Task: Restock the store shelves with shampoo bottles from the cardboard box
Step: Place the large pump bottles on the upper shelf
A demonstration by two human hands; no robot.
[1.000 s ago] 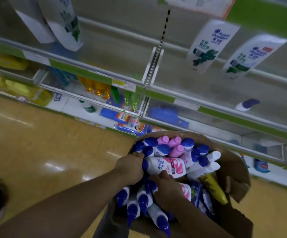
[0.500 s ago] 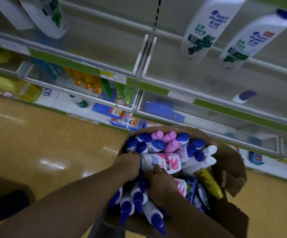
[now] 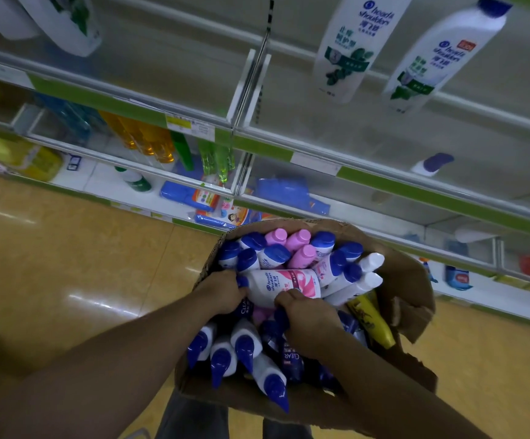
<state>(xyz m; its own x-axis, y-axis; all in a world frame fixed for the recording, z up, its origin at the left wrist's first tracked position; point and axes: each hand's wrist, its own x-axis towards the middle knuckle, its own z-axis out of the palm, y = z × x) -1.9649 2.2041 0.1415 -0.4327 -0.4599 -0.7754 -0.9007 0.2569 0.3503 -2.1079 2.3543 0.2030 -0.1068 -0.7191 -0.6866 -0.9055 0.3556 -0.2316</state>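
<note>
A torn cardboard box [image 3: 406, 280] in front of me is packed with several shampoo bottles, white with blue caps, plus some pink ones. On top lies a white and pink shampoo bottle [image 3: 284, 285], on its side. My left hand [image 3: 220, 293] grips its blue-capped end. My right hand [image 3: 304, 315] is closed over its lower edge and a dark blue bottle beneath. On the upper shelf [image 3: 289, 153] stand two tall white bottles [image 3: 349, 45], and a small one [image 3: 431, 164] lies flat.
Lower shelves [image 3: 162, 185] hold orange and green bottles [image 3: 143, 137] and blue packs [image 3: 289, 191]. A yellow tube [image 3: 372, 321] lies in the box's right side. Glossy yellow floor [image 3: 67, 264] spreads to the left. A clear divider [image 3: 251, 87] splits the upper shelf.
The view has tilted up slightly, bringing the shelf bottles closer. Both hands stay on the pink and white bottle, which has barely shifted.
</note>
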